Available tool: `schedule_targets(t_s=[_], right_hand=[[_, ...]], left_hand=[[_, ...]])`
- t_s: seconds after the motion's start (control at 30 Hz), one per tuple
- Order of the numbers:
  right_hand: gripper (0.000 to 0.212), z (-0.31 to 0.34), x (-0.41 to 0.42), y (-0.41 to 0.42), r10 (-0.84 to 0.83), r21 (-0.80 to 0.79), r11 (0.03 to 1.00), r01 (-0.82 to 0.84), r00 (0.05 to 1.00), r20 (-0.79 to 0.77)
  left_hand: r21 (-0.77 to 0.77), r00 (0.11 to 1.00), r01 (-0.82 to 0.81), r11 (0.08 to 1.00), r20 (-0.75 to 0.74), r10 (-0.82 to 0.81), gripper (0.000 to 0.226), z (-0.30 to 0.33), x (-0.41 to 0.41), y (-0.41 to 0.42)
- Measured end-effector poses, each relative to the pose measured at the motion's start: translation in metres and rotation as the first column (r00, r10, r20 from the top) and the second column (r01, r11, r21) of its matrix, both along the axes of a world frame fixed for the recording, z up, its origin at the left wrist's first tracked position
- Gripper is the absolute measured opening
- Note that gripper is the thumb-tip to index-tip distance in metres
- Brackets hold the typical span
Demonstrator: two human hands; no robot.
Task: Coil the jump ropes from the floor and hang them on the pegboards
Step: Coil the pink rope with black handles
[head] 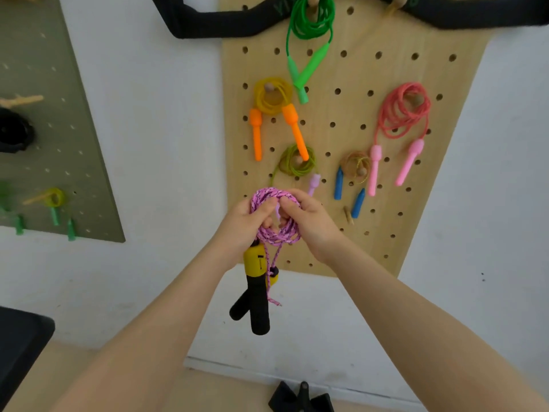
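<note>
You held the pink jump rope up in front of the lower part of the wooden pegboard, gathered into a round coil. Your left hand gripped the coil's left side, thumb laid over the strands and fingers curled behind them. Your right hand gripped the right side the same way, thumb on top near the coil's upper edge. The two thumbs nearly met at the middle of the loop. Below the coil the rope's two handles hung down together, yellow at the top and black at the grips, splayed apart at their lower ends, with a short frayed pink tail dangling beside them.

On the wooden pegboard other ropes already hung from pegs: a green rope at the top, a yellow rope with orange handles below it to the left, a coral rope with pink handles on the right, an olive-green coil just above your hands, and a small coil with blue handles to the right of it. Whether your coil touched the board or any peg could not be told.

To the left, on the white wall, a grey-green pegboard carried a few more blurred items. A black padded piece ran across the top edge of the view. On the floor by the baseboard lay a black object
</note>
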State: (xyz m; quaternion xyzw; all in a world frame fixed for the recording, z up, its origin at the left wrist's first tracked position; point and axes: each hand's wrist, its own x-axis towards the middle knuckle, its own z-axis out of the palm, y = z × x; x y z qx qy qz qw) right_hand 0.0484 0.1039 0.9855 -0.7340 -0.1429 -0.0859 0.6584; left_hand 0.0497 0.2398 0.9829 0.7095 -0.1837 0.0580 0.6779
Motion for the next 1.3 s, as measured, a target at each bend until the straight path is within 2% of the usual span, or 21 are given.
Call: schedule_targets(t_s=[0.07,0.17,0.3,0.53,0.8,0.93,1.1,1.2,1.3], right_hand=[[0.018,0.009,0.005,0.003,-0.038,-0.041,0.998,0.039,0.998,0.043],[0.015,0.017,0.019,0.004,-0.098,-0.025,0.995,0.100,0.991,0.092],[0.017,0.027,0.036,-0.011,-0.132,0.038,0.991,0.130,0.988,0.074],[0.014,0.062,0.062,-0.067,-0.196,0.086,0.979,0.185,0.970,0.142],[0.031,0.155,0.101,-0.145,-0.301,-0.039,0.932,0.359,0.833,0.463],[0.024,0.209,0.117,-0.180,-0.328,0.043,0.931,0.362,0.780,0.533],[0.023,0.269,0.139,-0.208,-0.341,0.104,0.925,0.364,0.680,0.649],[0.025,0.291,0.155,-0.215,-0.338,0.078,0.914,0.399,0.640,0.690],[0.021,0.300,0.180,-0.219,-0.340,0.062,0.908,0.415,0.641,0.688]], left_hand=[[-0.023,0.999,0.043,0.999,0.021,-0.043,0.024,0.005,0.005,0.006],[-0.075,1.000,0.029,0.997,0.008,-0.029,0.009,0.010,0.019,0.006],[-0.141,1.000,-0.014,0.990,0.008,0.015,0.028,0.019,0.040,-0.006],[-0.085,0.991,0.047,0.995,0.131,-0.036,0.023,0.058,0.079,-0.057],[-0.076,0.927,0.019,0.997,0.376,0.011,0.026,0.149,0.139,-0.139],[-0.048,0.834,-0.045,0.998,0.549,0.064,0.032,0.208,0.161,-0.178],[-0.107,0.621,-0.191,0.976,0.756,0.205,0.025,0.267,0.184,-0.207],[-0.140,0.530,-0.279,0.950,0.803,0.274,0.021,0.286,0.200,-0.214],[-0.109,0.465,-0.406,0.907,0.830,0.308,0.024,0.294,0.221,-0.221]])
